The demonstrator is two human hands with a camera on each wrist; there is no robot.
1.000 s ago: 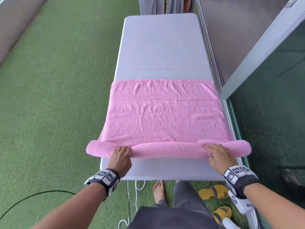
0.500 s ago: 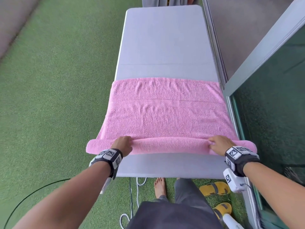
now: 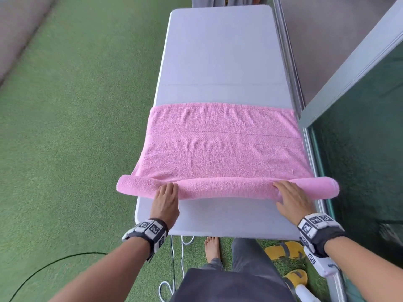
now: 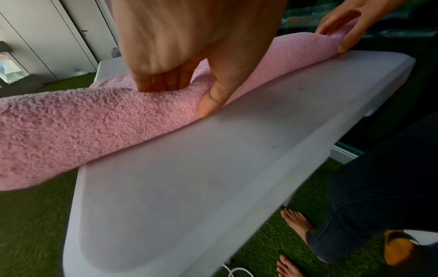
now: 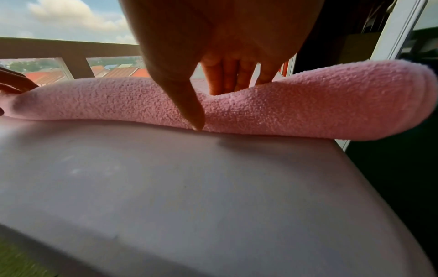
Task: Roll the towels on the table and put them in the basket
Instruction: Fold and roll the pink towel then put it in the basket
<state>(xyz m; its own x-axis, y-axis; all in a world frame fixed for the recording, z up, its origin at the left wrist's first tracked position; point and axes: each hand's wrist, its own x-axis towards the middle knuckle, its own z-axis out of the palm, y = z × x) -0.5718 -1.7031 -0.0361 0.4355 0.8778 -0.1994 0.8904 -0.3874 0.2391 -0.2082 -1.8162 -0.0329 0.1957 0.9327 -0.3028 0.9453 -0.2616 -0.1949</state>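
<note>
A pink towel (image 3: 222, 149) lies across the white table (image 3: 218, 62), and its near edge is rolled into a thick tube (image 3: 226, 189) whose ends stick out past both table sides. My left hand (image 3: 166, 196) holds the tube near its left end, fingers dug into the top and thumb (image 4: 211, 101) against the near side. My right hand (image 3: 290, 195) holds it near the right end the same way, fingers (image 5: 225, 82) over the top and thumb (image 5: 189, 105) pointing down the front. No basket shows in any view.
A glass door and its metal frame (image 3: 349, 83) run close along the table's right side. Green turf (image 3: 76, 149) covers the floor. Yellow sandals (image 3: 283, 250), a bare foot (image 3: 212, 249) and loose cables (image 3: 173, 264) lie under the near edge.
The roll has moved a little farther up the table and the flat part of the towel is shorter. Both hands have drawn back onto the near side of the roll.
</note>
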